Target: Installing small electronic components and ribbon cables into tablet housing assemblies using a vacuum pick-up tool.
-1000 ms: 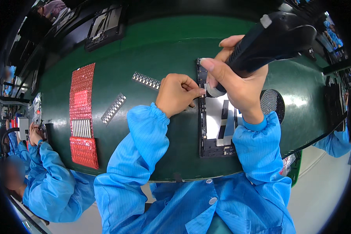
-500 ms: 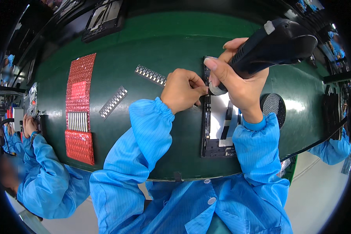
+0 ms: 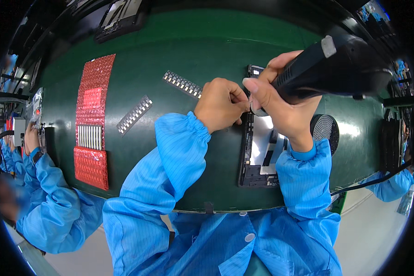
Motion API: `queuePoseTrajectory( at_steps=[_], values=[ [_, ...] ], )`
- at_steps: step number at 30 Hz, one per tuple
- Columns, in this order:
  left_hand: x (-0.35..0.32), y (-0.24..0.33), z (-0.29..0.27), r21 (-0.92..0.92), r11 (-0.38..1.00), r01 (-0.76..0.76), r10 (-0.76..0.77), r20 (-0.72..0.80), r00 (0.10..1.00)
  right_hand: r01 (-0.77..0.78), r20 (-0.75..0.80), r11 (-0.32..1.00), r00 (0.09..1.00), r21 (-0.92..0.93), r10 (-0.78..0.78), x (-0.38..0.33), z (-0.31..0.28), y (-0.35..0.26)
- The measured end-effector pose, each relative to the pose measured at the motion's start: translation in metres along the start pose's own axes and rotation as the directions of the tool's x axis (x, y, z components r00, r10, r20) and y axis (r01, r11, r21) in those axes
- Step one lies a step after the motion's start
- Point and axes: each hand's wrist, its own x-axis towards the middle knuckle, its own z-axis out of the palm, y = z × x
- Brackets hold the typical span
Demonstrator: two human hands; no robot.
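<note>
My right hand (image 3: 283, 103) is wrapped round a bulky black handheld tool (image 3: 331, 69); its narrow end points down at the left edge of an opened flat device. That device (image 3: 250, 177) lies on the table, with a black frame and a silver panel inside. At its upper left edge my left hand (image 3: 223, 106) has thumb and forefinger pinched together, close to the tool's end. Whatever small thing the fingertips hold is hidden. Behind the left hand lies a strip of small pale parts (image 3: 181, 83), and a second strip (image 3: 134, 115) lies further left.
Red bubble wrap (image 3: 91, 168) with a row of silver bars (image 3: 89, 136) lies at the left. Right of the device stands a round dark dish (image 3: 325, 131). Another black device (image 3: 119, 20) sits at the far edge. A co-worker's hand (image 3: 31, 138) is at far left.
The tool and my right hand have shifted slightly right and nearer. My left hand stays pinched at the device's edge. The whole view has moved a little.
</note>
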Motion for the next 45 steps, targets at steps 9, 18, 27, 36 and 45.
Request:
queuePoseTrajectory(
  at_steps=[9, 18, 27, 36, 45],
  values=[
    [0.007, -0.013, -0.002, 0.052, 0.986, -0.157, 0.158, -0.01, 0.987, 0.098, 0.025, 0.994, 0.995, -0.046, -0.096, -0.001, 0.006, 0.007],
    [-0.006, 0.0, -0.013, 0.207, 0.954, -0.217, 0.207, 0.069, 0.976, 0.019, -0.13, 0.999, 0.991, 0.044, -0.013, -0.009, -0.034, -0.023],
    [-0.012, -0.026, -0.153, 0.682, 0.699, -0.216, 0.295, 0.0, 0.955, -0.141, -0.363, 0.982, 0.928, -0.125, 0.087, -0.038, -0.146, -0.044],
    [-0.024, -0.017, -0.115, 0.293, 0.955, 0.049, -0.02, -0.099, 0.995, 0.005, -0.525, 0.998, 0.851, -0.061, -0.037, -0.067, -0.184, -0.024],
    [-0.031, -0.019, -0.103, 0.446, 0.893, -0.062, 0.095, -0.051, 0.994, -0.009, -0.505, 0.994, 0.862, -0.112, -0.048, -0.063, -0.182, -0.018]
  ],
)
